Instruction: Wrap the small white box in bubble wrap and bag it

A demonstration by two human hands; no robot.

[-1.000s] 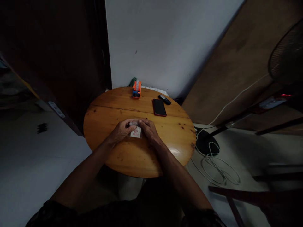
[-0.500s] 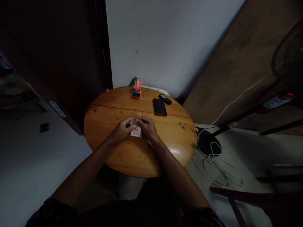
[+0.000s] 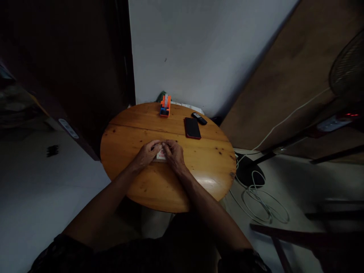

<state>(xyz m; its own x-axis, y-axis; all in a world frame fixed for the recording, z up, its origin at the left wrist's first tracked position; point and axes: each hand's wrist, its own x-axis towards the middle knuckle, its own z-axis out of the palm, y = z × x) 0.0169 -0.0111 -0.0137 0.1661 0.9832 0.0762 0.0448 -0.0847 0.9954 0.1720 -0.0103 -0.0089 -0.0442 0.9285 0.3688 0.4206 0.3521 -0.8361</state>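
Note:
Both hands meet over a small white packet with red print (image 3: 161, 155) in the middle of the round wooden table (image 3: 150, 193). From the left side, my left hand (image 3: 146, 153) grips it with the fingers curled around its far edge. Against its right side is my right hand (image 3: 174, 155), fingers bent and thumb laid over the top. The fingertips of the two hands nearly touch and cover the packet's far end. Only its near printed face shows, and its exact kind is hard to make out.
An orange and blue tape dispenser (image 3: 165, 106) stands at the table's far edge. A dark tablet-like slab with a red rim (image 3: 192, 128) and a black remote-like handset (image 3: 199, 118) lie to its right. A fan stand and a loose pale cable (image 3: 260, 201) are on the floor at right.
My right hand has shifted slightly left and its thumb covers more of the packet. A clear, shiny bit that stuck out beyond the fingers is no longer visible.

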